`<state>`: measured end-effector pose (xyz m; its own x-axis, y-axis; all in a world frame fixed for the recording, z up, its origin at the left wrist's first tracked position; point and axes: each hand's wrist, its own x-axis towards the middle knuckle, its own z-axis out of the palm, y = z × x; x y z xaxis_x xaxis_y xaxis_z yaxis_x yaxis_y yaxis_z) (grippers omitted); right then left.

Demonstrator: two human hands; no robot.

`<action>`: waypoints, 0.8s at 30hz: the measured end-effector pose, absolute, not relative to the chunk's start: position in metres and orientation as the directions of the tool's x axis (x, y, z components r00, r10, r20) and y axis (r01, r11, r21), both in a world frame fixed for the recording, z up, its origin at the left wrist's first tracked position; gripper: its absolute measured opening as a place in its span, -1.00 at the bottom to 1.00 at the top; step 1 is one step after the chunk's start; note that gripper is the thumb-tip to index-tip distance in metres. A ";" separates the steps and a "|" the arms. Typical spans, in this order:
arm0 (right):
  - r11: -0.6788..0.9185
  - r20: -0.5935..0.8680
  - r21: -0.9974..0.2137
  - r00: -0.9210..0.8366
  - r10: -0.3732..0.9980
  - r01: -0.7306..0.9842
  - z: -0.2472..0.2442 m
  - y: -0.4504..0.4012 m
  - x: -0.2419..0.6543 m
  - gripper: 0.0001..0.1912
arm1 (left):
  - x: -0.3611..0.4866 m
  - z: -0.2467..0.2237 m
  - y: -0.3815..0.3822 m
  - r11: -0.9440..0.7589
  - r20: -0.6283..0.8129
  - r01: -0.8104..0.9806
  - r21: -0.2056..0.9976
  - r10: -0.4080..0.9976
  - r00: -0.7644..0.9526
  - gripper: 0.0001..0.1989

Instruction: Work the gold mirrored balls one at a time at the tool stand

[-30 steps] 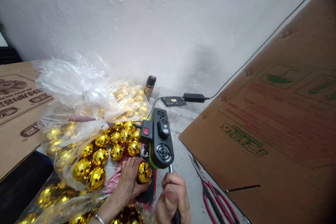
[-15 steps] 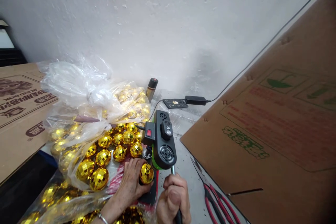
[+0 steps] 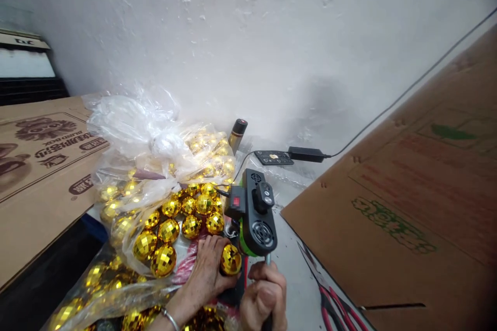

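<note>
Gold mirrored ball (image 3: 231,260) sits at the near left edge of the black-and-green device (image 3: 259,213), gripped by my left hand (image 3: 210,265). My right hand (image 3: 264,296) is closed round the black handle (image 3: 267,324) below the device. Plastic bags of gold balls (image 3: 165,150) crowd its left; a black-capped canister (image 3: 236,137) and power adapter (image 3: 306,154) lie beyond; red-handled scissors (image 3: 337,302) and a cardboard box (image 3: 404,207) hem its right.

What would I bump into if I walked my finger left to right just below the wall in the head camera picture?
Left box → bag → bottle → black pad → black plug box → right box.
</note>
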<state>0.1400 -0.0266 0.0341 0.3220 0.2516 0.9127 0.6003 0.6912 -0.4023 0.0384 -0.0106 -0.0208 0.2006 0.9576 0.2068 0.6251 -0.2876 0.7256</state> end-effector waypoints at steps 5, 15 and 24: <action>0.697 0.903 -0.430 0.285 0.323 0.573 0.053 -0.033 0.148 -0.58 | 0.039 -0.020 -0.008 -0.284 0.208 0.642 0.712 0.959 0.193 -0.40; 0.518 0.690 -0.720 0.393 0.608 0.463 0.147 -0.044 0.149 -0.45 | 0.002 -0.072 -0.076 -0.512 0.546 0.648 0.563 0.820 0.174 -0.28; 0.620 0.810 -0.580 0.297 0.505 0.529 0.129 -0.046 0.149 -0.50 | -0.087 -0.055 -0.108 -0.194 0.566 0.892 0.408 0.821 -0.081 -0.48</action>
<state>0.1490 -0.0461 0.1291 0.2969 0.5053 0.8103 0.5286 0.6197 -0.5801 -0.0870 -0.1084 -0.0546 -0.0808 0.8207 0.5656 0.8920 -0.1937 0.4085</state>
